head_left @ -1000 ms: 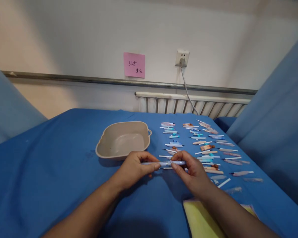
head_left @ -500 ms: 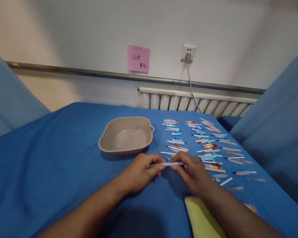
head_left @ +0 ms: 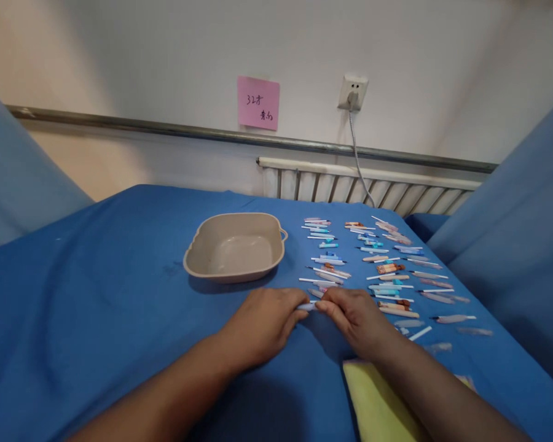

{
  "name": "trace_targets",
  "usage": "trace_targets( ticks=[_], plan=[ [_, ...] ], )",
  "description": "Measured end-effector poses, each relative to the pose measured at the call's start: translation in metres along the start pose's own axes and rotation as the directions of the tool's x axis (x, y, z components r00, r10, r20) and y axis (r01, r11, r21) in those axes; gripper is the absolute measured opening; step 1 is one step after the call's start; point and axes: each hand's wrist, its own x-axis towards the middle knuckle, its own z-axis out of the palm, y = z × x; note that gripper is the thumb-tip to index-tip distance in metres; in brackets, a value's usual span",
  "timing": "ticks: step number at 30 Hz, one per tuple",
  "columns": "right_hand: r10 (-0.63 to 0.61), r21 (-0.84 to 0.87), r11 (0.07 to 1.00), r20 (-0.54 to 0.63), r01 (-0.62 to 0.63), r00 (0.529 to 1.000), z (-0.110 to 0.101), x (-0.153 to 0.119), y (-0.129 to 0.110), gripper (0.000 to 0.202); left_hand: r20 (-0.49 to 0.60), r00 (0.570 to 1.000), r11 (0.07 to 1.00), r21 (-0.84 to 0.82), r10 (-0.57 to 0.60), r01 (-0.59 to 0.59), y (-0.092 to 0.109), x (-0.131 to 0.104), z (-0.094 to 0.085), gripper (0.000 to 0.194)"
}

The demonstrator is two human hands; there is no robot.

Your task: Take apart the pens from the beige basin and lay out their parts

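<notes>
Between my two hands is a thin pale pen-like piece [head_left: 308, 306], held level above the blue cloth. My left hand [head_left: 268, 319] is closed around its left end, and my right hand [head_left: 356, 319] pinches its right end. Most of the piece is covered by the fingers. Just beyond and to the right of my hands lie rows of slim pen parts in white, blue, orange and clear [head_left: 388, 292]. A beige basin [head_left: 234, 279] stands behind my left hand, with nothing seen inside it.
A yellow cloth [head_left: 378, 405] lies under my right forearm. The blue-covered surface [head_left: 120, 294] meets a wall with a metal rail [head_left: 188, 133], a pink note [head_left: 258, 103], a socket [head_left: 352, 92] and a radiator [head_left: 322, 181]. Blue curtains hang at both sides.
My left hand has turned and closed further over the pale piece, and my right fingers have closed too, so less of it shows. The view has shifted slightly.
</notes>
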Motion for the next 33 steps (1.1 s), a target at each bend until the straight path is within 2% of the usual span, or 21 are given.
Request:
trace_targets(
  ticks=[4,11,16,18,21,23,25,27,33],
  plan=[
    [0.064,0.047,0.997,0.031,-0.065,0.997,0.004,0.002,0.003,0.035,-0.042,0.998,0.995,0.097,0.043,-0.039,0.003,-0.002,0.008,0.012],
    [0.139,0.227,0.961,0.089,-0.156,0.986,0.009,0.001,0.003,0.039,0.129,0.992,0.989,0.148,-0.007,-0.012,0.01,0.001,0.007,0.016],
    [0.211,0.418,0.873,0.14,-0.251,0.967,0.014,0.002,0.0,0.04,0.117,0.992,0.985,0.169,-0.043,0.022,0.006,0.004,0.006,0.02],
    [0.247,0.474,0.837,0.121,-0.275,0.961,0.015,0.001,0.0,0.036,0.106,0.992,0.985,0.166,-0.061,0.043,0.004,0.005,0.006,0.021],
    [0.237,0.532,0.811,0.081,-0.244,0.968,0.014,0.0,-0.001,0.016,0.103,0.99,0.988,0.13,-0.096,0.082,0.0,0.007,0.007,0.023],
    [0.179,0.494,0.85,0.06,-0.185,0.982,0.013,0.0,-0.001,0.014,0.099,0.989,0.989,0.101,-0.113,0.103,-0.003,0.007,0.006,0.024],
    [0.114,0.371,0.921,0.039,-0.12,0.993,0.01,-0.001,-0.002,0.005,0.098,0.988,0.991,0.077,-0.115,0.108,-0.003,0.007,0.004,0.026],
    [0.079,0.242,0.967,0.019,-0.081,0.997,0.008,-0.001,-0.003,0.009,0.105,0.989,0.992,0.072,-0.109,0.102,-0.002,0.006,0.002,0.025],
    [0.078,0.147,0.986,0.035,-0.082,0.996,0.006,-0.001,-0.004,0.024,0.083,0.988,0.975,0.191,-0.127,0.11,0.004,0.002,0.001,0.028]
  ],
)
